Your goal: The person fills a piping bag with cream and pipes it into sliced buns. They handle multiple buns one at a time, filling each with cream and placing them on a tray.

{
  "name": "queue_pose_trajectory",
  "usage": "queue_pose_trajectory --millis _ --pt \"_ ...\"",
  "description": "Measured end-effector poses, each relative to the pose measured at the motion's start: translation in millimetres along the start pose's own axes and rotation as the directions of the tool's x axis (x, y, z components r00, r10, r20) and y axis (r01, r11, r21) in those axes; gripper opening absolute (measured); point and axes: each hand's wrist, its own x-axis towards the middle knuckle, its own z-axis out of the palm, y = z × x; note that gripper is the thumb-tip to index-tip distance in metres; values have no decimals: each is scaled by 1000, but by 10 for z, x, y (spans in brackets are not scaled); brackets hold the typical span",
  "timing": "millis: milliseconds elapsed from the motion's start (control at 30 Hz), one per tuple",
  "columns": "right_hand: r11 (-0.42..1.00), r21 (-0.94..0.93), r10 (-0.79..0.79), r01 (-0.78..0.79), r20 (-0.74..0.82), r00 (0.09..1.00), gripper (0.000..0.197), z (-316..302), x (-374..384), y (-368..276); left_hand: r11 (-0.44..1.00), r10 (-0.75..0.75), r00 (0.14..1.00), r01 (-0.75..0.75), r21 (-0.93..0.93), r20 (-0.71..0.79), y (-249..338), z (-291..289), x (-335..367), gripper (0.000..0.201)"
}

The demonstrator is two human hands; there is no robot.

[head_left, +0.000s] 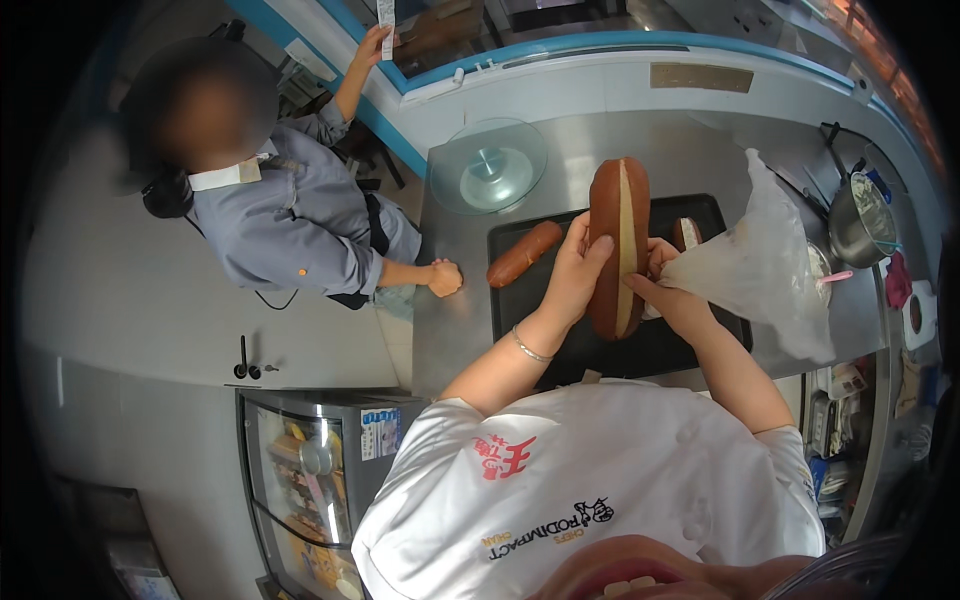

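Observation:
A long brown bread roll (611, 245), split lengthwise with its pale inside showing, is held up over a black baking tray (715, 215). My left hand (582, 262) grips its left side, with the thumb near the slit. At its right side, the fingers of my right hand (680, 300) curl behind the roll and the thumb presses by the slit. A clear piping bag (770, 260) with whitish filling narrows close to my right hand; I cannot tell whether they touch. Another brown roll (525, 254) lies at the tray's left edge. A cream-filled roll (687, 234) shows partly behind my right hand.
A glass cake stand (488, 168) is at the back left of the steel table (440, 335). Metal bowls (862, 217) and a pink-handled tool (836, 276) stand at the right. A co-worker (310, 210) at the left rests one fist on the table and raises a paper strip (387, 28).

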Motion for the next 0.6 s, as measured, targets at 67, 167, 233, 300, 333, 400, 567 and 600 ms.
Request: queue_pose_trajectory --millis 67,167,233,300,333,400,567,600 --pt "980 -199 -23 18 -22 1000 33 -11 -2 -70 1000 -8 1000 8 -6 10 -17 -52 28 50" --pt "874 -474 -119 106 3 993 36 80 -70 -394 949 133 990 -116 293 -40 -27 10 66 69" --pt "810 -568 -160 148 29 987 35 152 -180 -559 891 150 988 -122 438 -29 27 4 87 78" --pt "804 -570 -185 170 31 982 34 120 -209 -563 877 115 993 -113 468 24 8 -43 171 81" --pt "818 -544 -203 187 30 979 33 115 -179 -524 916 106 994 -93 389 -13 11 -10 139 79" --pt "875 -429 -248 222 -5 969 32 72 -103 -325 949 125 989 -96 302 -77 16 77 122 76" --pt "907 -121 -410 404 -32 912 31 67 -48 -576 647 260 965 -150 747 -31 -152 11 42 75" --pt "900 -210 -399 381 -45 916 35 49 -10 -568 594 305 952 -200 779 12 -168 23 13 76"
